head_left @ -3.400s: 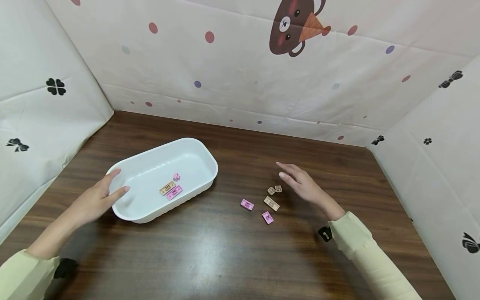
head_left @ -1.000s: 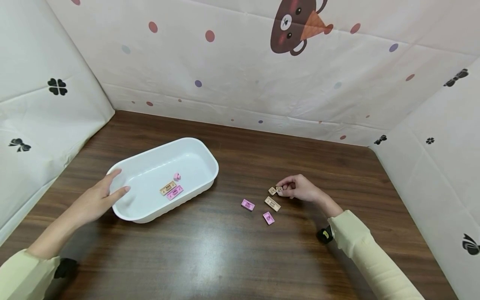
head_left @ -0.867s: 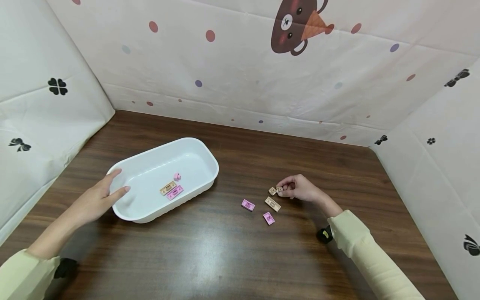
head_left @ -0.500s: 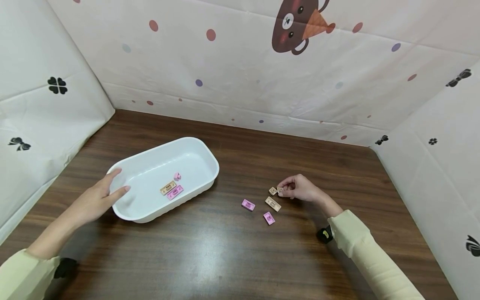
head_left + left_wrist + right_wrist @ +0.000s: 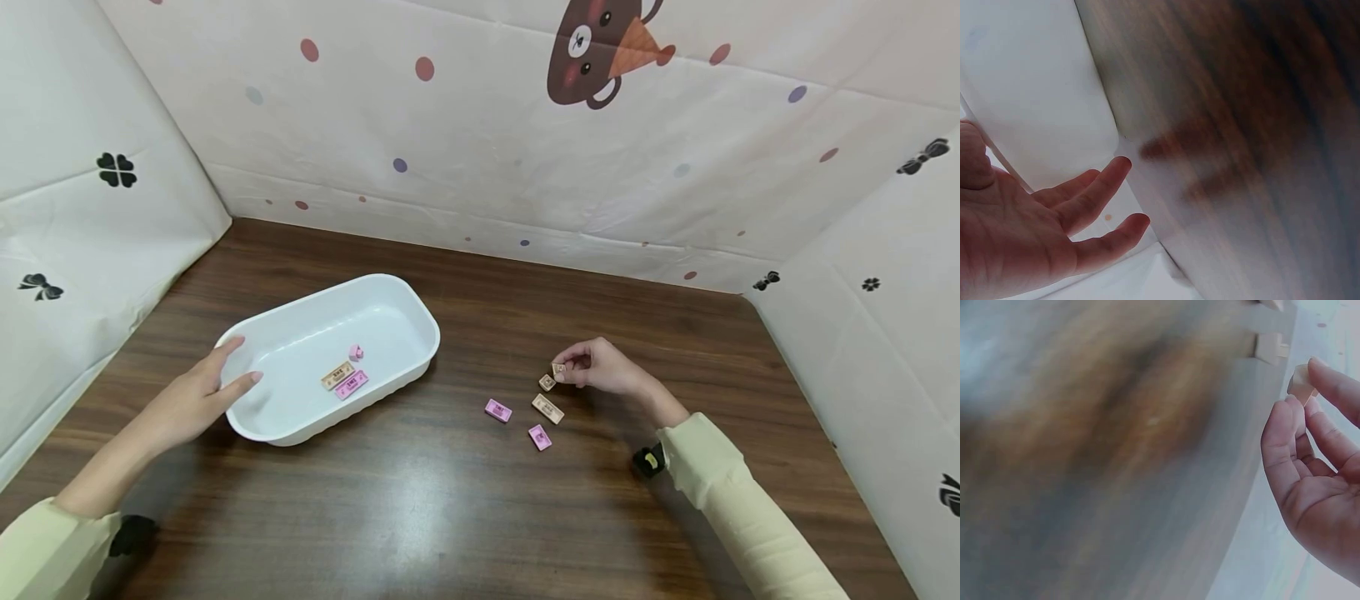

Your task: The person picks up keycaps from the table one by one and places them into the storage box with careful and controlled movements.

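Note:
My left hand (image 5: 176, 404) holds the near-left end of a white plastic tray (image 5: 408, 371), thumb and a finger over its rim. In the left wrist view the other fingers extend outside it, over the table. Lying in the tray are a long tan block (image 5: 337, 376), a long pink block (image 5: 351, 385) and a small pink piece (image 5: 356, 352). My right hand (image 5: 603, 367) pinches a small tan printed block (image 5: 558, 369) between thumb and fingertips, just above a similar small tan block (image 5: 547, 382).
On the brown table (image 5: 420, 517), near the right hand, lie a long tan block (image 5: 547, 409) and two pink blocks, one to the left (image 5: 498, 410) and another nearer the front (image 5: 540, 437). Patterned white sheets (image 5: 487, 167) stand along the back and both sides.
My right hand came down from open above the blocks, took the rear small tan block, and has now raised it slightly. The left hand and tray stay put.

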Demonstrator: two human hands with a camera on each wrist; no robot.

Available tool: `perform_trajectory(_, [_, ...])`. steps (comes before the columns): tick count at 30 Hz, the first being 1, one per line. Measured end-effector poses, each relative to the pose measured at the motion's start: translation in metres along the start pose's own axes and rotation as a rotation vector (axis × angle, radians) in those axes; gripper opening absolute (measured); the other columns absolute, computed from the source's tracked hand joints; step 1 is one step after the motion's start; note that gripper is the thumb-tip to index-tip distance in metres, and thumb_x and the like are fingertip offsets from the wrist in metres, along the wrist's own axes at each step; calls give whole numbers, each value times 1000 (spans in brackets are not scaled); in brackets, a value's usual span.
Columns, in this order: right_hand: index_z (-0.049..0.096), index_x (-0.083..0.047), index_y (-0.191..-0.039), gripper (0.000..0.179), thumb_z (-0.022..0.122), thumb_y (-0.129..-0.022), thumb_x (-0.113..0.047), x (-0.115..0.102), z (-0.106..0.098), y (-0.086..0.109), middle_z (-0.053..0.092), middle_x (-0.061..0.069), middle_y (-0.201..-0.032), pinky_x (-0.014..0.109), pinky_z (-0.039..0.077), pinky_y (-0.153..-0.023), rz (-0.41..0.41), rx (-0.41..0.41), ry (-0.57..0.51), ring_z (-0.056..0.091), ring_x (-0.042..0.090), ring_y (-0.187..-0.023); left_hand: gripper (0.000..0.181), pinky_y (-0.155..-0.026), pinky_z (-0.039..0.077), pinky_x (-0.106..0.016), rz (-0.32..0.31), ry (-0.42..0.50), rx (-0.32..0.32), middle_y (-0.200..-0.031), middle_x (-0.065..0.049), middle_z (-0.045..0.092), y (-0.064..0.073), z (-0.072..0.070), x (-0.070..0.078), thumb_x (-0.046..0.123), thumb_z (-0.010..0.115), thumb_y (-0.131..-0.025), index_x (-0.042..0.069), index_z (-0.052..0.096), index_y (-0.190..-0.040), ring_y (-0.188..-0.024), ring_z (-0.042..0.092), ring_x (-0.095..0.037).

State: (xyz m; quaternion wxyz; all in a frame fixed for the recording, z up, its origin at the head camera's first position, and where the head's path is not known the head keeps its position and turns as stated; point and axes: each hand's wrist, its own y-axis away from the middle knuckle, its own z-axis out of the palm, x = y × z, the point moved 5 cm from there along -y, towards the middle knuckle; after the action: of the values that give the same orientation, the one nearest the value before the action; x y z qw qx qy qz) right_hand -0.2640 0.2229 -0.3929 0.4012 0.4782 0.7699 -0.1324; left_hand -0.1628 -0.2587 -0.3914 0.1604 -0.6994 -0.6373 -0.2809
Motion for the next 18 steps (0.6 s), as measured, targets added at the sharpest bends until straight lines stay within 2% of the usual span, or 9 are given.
perform_trajectory(7, [66,7,-96,22,70,-79,-7,-13,-5,-4,60,5,-70,21,44,-50,-17,2,-1,52,8,-56,75,-92,22,-66,-1,6,-2,-138,-41,15,0,-1,0,39,41,-96,-10,6,-141,-122,21,-57])
perform_trajectory(12, [65,7,-97,23,70,-79,-7,-20,-7,-5,63,7,-75,30,50,-55,-18,3,-11,54,9,-58,76,-92,23,-66,-8,6,-10,-138,-41,15,-1,-1,0,40,41,-96,-9,5,-142,-122,21,-57])
perform_trajectory(18, [66,6,-97,23,70,-79,-7,-32,-11,-6,62,8,-75,37,52,-58,-29,19,-13,56,10,-60,74,-91,23,-66,-10,1,-14,-137,-42,16,-1,-1,0,38,40,-96,-9,6,-142,-122,22,-58])
